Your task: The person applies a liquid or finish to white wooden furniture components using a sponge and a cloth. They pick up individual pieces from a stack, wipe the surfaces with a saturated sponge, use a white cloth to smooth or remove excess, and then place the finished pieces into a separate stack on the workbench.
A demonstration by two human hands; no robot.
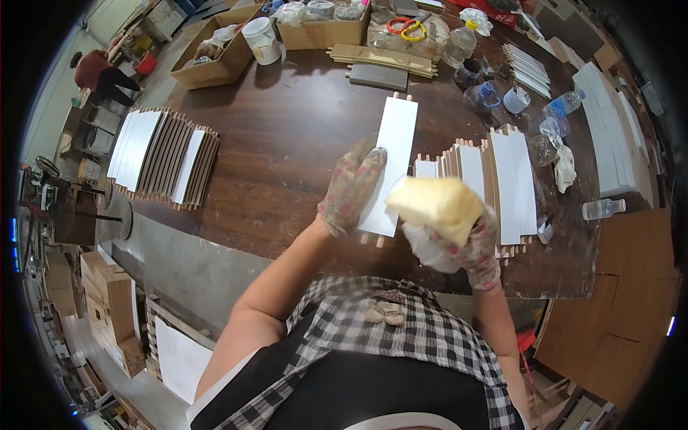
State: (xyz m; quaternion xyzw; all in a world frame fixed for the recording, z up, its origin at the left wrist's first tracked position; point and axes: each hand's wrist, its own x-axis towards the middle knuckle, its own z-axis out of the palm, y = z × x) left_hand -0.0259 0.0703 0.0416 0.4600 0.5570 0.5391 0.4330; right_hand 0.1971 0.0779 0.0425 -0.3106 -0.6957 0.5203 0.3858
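A white board (396,132) with wooden dowels sticking out of both short ends is tilted over the brown table (287,129). My left hand (352,185), in a patterned work glove, grips its left edge, thumb on the white face. In my gloved right hand (481,251) is a pale yellow sponge (436,206), slightly blurred, close to the board's lower right edge. A crumpled white cloth (430,251) is bunched under the sponge in the same hand. Right of the sponge stands a row of similar white boards (510,186) with dowel ends.
Another row of doweled boards (161,154) stands at the table's left. Along the back are cardboard boxes (215,61), a white bucket (261,41), wood strips (383,59) and scissors (412,30). Bottles and a jug (481,97) crowd the right side. A person (104,75) bends over far left.
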